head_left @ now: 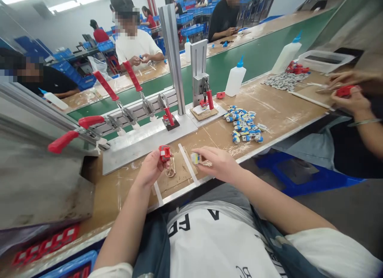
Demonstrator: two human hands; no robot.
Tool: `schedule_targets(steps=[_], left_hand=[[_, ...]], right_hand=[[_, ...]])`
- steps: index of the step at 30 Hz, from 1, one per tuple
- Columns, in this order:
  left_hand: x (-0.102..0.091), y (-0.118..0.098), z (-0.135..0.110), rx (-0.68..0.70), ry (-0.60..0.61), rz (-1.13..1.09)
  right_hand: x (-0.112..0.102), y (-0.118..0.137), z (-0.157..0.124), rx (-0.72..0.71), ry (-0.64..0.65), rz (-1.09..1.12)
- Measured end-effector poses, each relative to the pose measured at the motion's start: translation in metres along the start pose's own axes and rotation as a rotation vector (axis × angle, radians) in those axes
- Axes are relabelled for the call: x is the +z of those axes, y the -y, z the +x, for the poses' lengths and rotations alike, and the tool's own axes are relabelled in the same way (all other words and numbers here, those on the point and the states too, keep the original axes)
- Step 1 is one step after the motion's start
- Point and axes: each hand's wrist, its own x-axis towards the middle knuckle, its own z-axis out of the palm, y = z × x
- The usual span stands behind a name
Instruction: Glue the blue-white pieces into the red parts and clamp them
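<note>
Here I see L hand (152, 164) curled around small red plastic housing (164, 152), R hand (220, 162) pinching small white-yellow-blue block (196, 158), both above brown worktop (266, 110). Prob. light, stiff pcs., maybe slippery; best grip: side walls.

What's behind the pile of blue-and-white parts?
Beyond the pile: a white bottle with a blue cap, and a small red part beside it. Tabletop under the pile is hidden.
</note>
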Motion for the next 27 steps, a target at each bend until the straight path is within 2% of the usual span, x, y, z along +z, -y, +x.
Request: schedule_targets(steps=[3, 5, 8, 11, 14, 17, 23, 27], left_hand=[[0.006, -0.002, -0.002, -0.008, 0.033, 0.043], [0.007, -0.002, -0.004, 0.032, 0.025, 0.087], [0.006, -0.002, -0.008, 0.189, -0.050, 0.197], [0.005, -0.004, -0.013, 0.318, -0.083, 0.343], [0.005, -0.008, -0.015, 0.384, -0.010, 0.494], [0.006, -0.015, -0.014, 0.436, 0.053, 0.672], [0.011, -0.026, -0.001, 0.454, 0.053, 0.841], [0.002, -0.023, 0.029, 0.365, 0.090, 0.781]], right_hand=[[0.012, 0.021, 0.034, -0.079, 0.016, 0.122], [0.016, 0.025, 0.046, -0.049, 0.013, 0.237], [0.020, 0.026, 0.052, 0.154, 0.060, 0.567], [0.025, 0.023, 0.052, 0.359, 0.192, 0.916], [0.026, 0.019, 0.053, 0.439, 0.311, 1.085], [0.024, 0.013, 0.054, 0.469, 0.373, 1.162], [0.035, -0.004, 0.058, 0.531, 0.365, 1.328], [0.058, -0.018, 0.070, 0.577, 0.326, 1.501]])
